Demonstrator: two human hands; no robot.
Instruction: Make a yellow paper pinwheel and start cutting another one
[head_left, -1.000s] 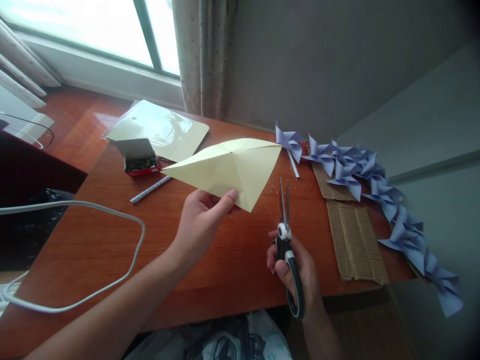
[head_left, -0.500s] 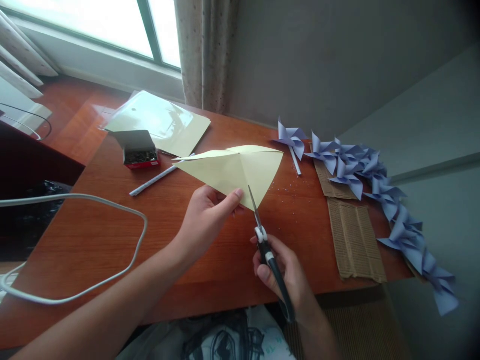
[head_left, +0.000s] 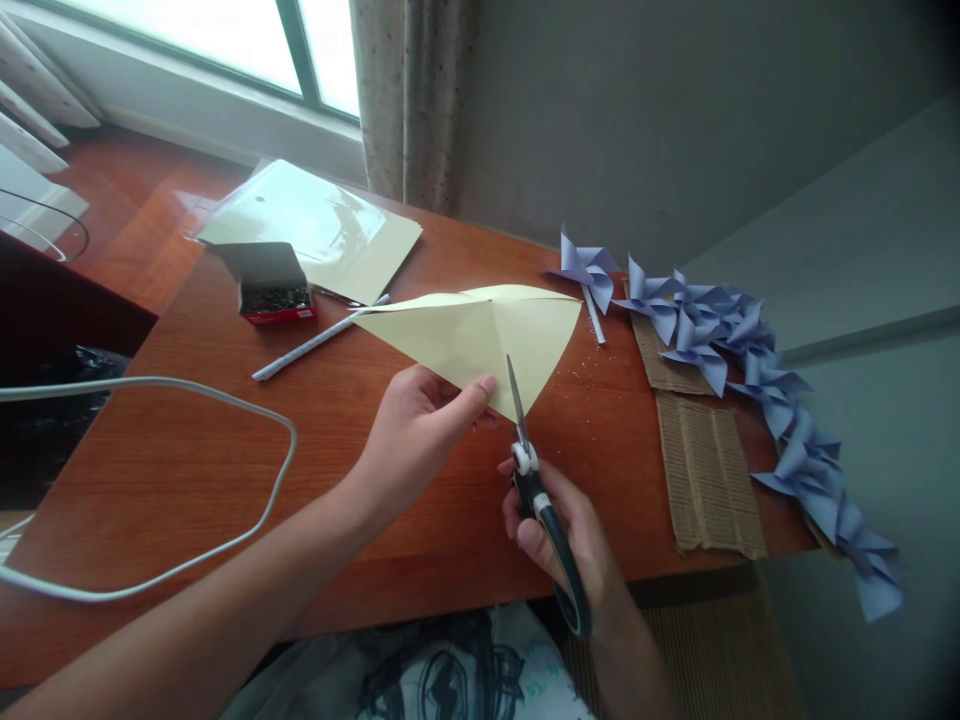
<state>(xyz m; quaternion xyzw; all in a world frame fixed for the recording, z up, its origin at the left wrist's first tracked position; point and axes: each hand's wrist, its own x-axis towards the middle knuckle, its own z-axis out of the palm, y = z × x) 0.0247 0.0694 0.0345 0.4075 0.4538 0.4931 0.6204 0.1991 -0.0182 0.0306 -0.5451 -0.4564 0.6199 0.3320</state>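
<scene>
Since the earlier frame, scissors [head_left: 529, 470] have advanced into the yellow folded paper [head_left: 480, 335] above the desk's [head_left: 225, 430] front edge. Left hand [head_left: 412, 430] pinches the paper's lower edge; right hand [head_left: 559, 530] grips the handles. Keep the paper taut and cut along the crease. Count: one paper, one scissors, one staple box [head_left: 271, 290], about ten purple pinwheels [head_left: 720, 340] near the right edge.
</scene>
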